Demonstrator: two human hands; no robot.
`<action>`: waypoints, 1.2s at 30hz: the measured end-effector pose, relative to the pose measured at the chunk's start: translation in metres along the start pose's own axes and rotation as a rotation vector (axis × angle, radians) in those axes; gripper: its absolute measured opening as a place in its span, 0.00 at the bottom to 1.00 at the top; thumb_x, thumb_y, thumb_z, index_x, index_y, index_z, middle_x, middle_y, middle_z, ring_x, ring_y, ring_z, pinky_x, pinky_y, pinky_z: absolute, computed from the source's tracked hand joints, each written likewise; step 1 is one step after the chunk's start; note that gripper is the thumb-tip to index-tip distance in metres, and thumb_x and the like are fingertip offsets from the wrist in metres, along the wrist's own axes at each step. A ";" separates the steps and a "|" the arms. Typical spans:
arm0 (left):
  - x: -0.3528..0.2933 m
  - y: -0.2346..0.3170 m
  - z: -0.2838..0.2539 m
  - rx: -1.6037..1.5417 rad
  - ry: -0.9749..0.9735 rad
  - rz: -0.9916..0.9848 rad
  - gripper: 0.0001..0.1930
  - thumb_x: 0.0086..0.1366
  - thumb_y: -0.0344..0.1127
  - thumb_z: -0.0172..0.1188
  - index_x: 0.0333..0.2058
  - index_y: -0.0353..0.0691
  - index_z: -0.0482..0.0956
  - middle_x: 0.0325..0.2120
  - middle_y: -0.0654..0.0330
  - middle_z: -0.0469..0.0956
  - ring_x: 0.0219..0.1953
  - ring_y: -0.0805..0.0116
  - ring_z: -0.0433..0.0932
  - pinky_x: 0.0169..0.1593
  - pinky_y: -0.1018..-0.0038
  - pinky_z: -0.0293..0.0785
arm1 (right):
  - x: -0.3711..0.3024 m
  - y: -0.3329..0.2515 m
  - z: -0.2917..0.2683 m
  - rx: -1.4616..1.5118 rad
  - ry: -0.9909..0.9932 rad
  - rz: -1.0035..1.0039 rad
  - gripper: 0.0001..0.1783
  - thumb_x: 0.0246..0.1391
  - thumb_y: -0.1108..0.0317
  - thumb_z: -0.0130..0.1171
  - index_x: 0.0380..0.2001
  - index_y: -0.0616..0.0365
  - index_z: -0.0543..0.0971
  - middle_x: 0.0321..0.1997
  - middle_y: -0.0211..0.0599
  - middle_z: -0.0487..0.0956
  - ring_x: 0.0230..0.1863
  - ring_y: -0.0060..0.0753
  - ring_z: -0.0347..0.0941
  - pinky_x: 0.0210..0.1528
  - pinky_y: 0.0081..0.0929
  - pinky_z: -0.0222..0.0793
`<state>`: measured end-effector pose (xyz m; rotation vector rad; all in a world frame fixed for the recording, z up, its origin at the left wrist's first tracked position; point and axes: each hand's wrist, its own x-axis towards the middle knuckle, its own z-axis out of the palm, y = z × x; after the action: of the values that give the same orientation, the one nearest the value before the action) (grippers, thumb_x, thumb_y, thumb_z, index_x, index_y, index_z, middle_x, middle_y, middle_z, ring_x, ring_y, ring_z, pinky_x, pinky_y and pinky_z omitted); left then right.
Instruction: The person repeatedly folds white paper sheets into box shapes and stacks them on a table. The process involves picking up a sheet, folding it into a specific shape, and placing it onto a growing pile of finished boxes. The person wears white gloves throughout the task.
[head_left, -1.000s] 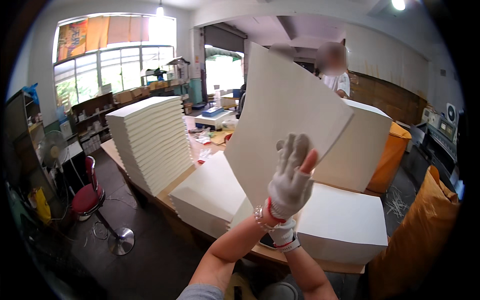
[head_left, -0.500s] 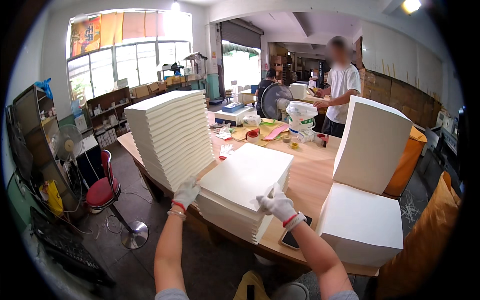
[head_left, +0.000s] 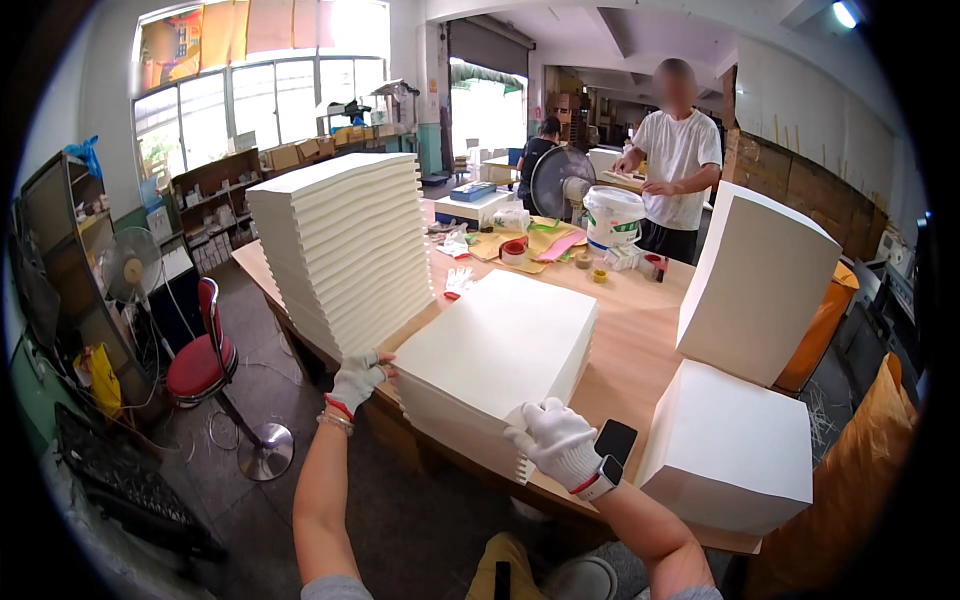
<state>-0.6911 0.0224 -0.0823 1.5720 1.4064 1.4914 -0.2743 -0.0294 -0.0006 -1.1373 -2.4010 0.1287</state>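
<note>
On the wooden table [head_left: 640, 335], the low paper stack [head_left: 495, 345] lies between the left gloved hand [head_left: 358, 383] and curled right gloved hand [head_left: 555, 440], both equally near, its long axis apparently running toward the table's far side; whether either hand pinches paper, I cannot tell.

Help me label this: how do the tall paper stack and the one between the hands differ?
The tall stack rises well above the middle stack. The middle stack's top looks broad, the tall stack's narrow. The middle stack lies between the left hand and right hand; the tall stack stands farther left. Both are white and rest on the table.
</note>
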 end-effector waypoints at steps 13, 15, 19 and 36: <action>-0.003 0.035 -0.001 0.231 -0.014 -0.056 0.13 0.63 0.25 0.61 0.45 0.25 0.83 0.35 0.53 0.87 0.38 0.67 0.87 0.44 0.76 0.82 | -0.011 -0.004 0.012 -0.029 0.071 0.010 0.22 0.63 0.52 0.61 0.49 0.59 0.76 0.40 0.54 0.78 0.36 0.58 0.80 0.35 0.46 0.78; -0.002 0.037 0.004 0.270 -0.008 -0.076 0.13 0.63 0.26 0.64 0.45 0.25 0.82 0.35 0.53 0.86 0.40 0.68 0.87 0.46 0.76 0.81 | -0.015 0.003 0.013 0.025 0.098 -0.013 0.22 0.64 0.52 0.61 0.49 0.59 0.77 0.40 0.54 0.79 0.36 0.56 0.81 0.37 0.45 0.79; -0.006 0.040 -0.008 0.321 0.053 0.016 0.17 0.65 0.24 0.64 0.52 0.26 0.78 0.45 0.52 0.84 0.51 0.69 0.82 0.55 0.75 0.76 | -0.048 0.028 -0.019 0.557 0.062 -0.140 0.22 0.65 0.55 0.62 0.50 0.66 0.78 0.43 0.51 0.81 0.39 0.49 0.82 0.43 0.39 0.79; -0.070 0.272 0.385 0.069 -0.704 1.065 0.16 0.58 0.19 0.65 0.45 0.40 0.81 0.42 0.54 0.85 0.46 0.53 0.84 0.52 0.63 0.81 | -0.407 0.254 -0.161 -0.287 0.739 1.135 0.23 0.66 0.42 0.56 0.38 0.53 0.77 0.40 0.50 0.82 0.44 0.59 0.78 0.46 0.51 0.72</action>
<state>-0.2352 -0.0244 0.0484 2.7249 0.1678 1.1048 0.1994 -0.1883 -0.0842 -2.0864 -0.9661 -0.2441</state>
